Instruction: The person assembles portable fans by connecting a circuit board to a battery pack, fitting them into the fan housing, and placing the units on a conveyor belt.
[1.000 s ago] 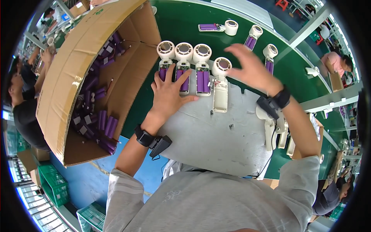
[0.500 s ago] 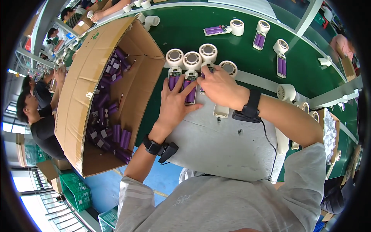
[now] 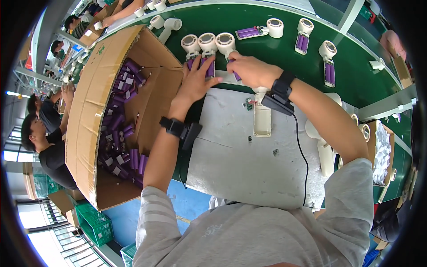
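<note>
Three white handheld fans stand in a row at the far edge of the grey mat, round heads pointing away, their opened handles showing purple battery cells. Across the handles of the left fan (image 3: 190, 42) and the middle fan (image 3: 207, 42), my left hand (image 3: 195, 84) lies with its fingers spread. My right hand (image 3: 255, 71) is closed on the handle of the right fan (image 3: 225, 42), hiding part of it. Below my right wrist, another fan's empty handle shell (image 3: 262, 122) rests on the grey mat (image 3: 235, 164), beside a small green circuit board (image 3: 247, 105) on wires.
A cardboard box (image 3: 84, 120) of purple battery cells (image 3: 118, 120) stands at left. More opened fans (image 3: 275, 29) lie on the green table (image 3: 222, 20). White fan parts (image 3: 326, 155) and a box of white pieces (image 3: 381, 153) are at right. Other people work at far left.
Both hands have moved away from me, and the row of three fans has slid forward off the mat with them. The empty handle shell and its circuit board are now uncovered.
</note>
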The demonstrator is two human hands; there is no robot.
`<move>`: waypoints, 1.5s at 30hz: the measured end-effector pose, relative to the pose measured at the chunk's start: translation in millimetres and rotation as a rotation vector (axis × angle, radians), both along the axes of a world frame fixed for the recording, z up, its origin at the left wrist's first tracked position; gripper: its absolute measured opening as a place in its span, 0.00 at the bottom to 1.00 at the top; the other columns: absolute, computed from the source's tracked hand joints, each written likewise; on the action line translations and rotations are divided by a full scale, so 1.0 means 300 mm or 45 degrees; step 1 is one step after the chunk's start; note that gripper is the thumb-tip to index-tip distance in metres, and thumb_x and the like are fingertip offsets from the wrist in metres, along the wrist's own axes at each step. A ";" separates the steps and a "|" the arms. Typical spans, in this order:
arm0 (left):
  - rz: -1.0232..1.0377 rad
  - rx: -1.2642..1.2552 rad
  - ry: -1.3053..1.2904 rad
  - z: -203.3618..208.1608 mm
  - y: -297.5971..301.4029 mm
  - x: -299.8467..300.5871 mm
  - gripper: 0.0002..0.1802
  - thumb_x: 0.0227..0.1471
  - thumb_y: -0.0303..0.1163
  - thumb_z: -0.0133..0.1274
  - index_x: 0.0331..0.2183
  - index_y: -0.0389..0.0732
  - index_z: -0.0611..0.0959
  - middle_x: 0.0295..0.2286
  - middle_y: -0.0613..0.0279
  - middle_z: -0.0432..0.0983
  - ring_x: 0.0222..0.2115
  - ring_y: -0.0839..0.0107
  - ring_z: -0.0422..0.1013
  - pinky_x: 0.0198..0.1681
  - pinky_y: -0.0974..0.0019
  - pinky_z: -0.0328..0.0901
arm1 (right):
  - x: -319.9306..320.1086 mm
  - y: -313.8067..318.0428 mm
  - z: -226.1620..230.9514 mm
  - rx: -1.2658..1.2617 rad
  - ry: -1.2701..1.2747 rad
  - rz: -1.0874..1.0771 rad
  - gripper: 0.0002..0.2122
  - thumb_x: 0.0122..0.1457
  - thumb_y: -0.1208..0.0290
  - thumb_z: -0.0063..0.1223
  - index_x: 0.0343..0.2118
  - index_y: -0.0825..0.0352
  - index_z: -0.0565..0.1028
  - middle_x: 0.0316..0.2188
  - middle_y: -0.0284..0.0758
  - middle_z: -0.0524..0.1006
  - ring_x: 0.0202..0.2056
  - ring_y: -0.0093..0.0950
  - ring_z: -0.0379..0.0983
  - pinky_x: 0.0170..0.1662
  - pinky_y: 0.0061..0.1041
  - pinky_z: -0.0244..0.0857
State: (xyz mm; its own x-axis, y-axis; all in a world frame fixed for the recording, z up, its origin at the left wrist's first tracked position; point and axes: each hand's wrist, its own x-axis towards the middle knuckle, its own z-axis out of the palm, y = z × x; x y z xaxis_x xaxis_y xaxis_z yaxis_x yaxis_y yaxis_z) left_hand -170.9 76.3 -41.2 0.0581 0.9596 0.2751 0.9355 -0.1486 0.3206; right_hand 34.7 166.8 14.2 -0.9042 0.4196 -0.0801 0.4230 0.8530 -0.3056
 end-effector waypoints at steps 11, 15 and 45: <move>0.231 0.036 0.072 0.005 0.301 0.014 0.43 0.50 0.59 0.55 0.62 0.54 0.62 0.58 0.42 0.58 0.61 0.45 0.52 0.63 0.40 0.42 | 0.008 0.168 0.028 0.062 -0.148 -0.163 0.20 0.55 0.66 0.54 0.48 0.72 0.72 0.54 0.46 0.65 0.51 0.43 0.69 0.52 0.37 0.64; 0.367 0.203 0.157 0.079 0.169 0.160 0.40 0.49 0.57 0.57 0.59 0.52 0.66 0.58 0.46 0.59 0.59 0.48 0.56 0.60 0.38 0.47 | 0.181 0.030 0.136 -0.119 -0.024 -0.150 0.23 0.55 0.60 0.57 0.49 0.71 0.71 0.47 0.46 0.69 0.48 0.42 0.69 0.49 0.37 0.65; 1.001 -0.242 0.355 -0.034 -0.670 -0.555 0.19 0.55 0.38 0.45 0.47 0.46 0.80 0.42 0.45 0.77 0.46 0.48 0.71 0.50 0.52 0.66 | 0.599 -0.540 0.241 -0.021 0.308 -0.301 0.26 0.51 0.75 0.58 0.55 0.62 0.67 0.55 0.42 0.66 0.48 0.46 0.70 0.50 0.38 0.66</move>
